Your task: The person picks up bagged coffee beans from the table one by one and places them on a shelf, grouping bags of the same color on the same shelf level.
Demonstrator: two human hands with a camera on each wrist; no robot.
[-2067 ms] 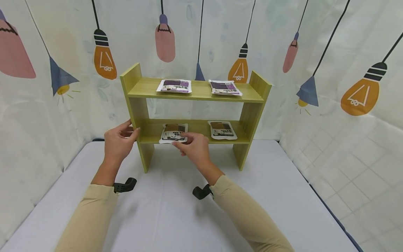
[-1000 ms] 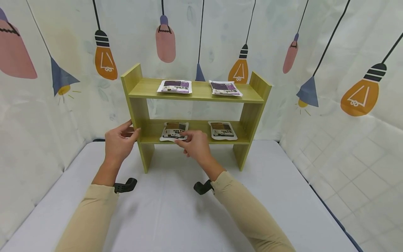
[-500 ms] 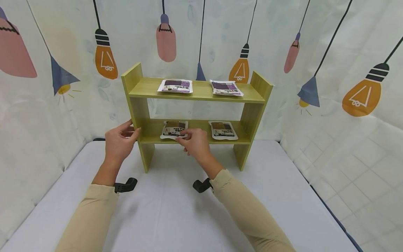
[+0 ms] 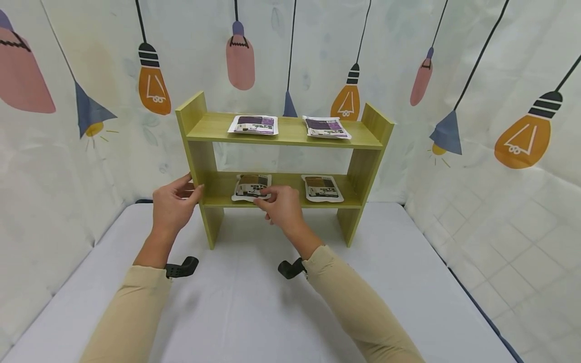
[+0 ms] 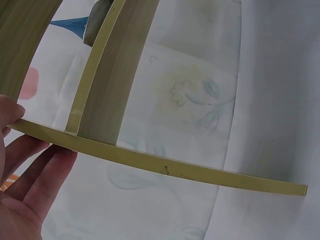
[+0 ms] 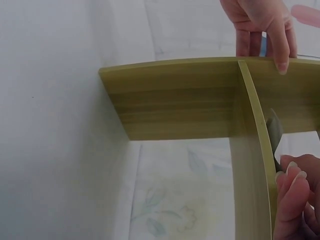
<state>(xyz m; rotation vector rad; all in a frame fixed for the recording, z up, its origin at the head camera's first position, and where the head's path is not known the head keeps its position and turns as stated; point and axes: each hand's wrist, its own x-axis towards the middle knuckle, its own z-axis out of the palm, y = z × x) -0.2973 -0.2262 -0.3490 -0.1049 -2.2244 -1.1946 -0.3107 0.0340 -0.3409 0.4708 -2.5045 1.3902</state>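
Note:
A two-tier wooden shelf stands on the table. My left hand grips its left side panel, thumb on the inner face and fingers behind, as the left wrist view also shows the hand on the panel edge. On the lower board, at the left, lies a white food pouch with a brown and black label. My right hand pinches that pouch at its front right corner, just over the board's front edge. In the right wrist view the fingers partly hide the pouch.
A matching brown-labelled pouch lies at the right of the lower board. Two purple-labelled pouches, left and right, lie on the upper board. White cloth covers the table, and a patterned curtain hangs behind.
The held pouch has slid slightly back onto the lower board, my right hand moving with it. Over the last half second it has barely moved. My left hand stays on the side panel.

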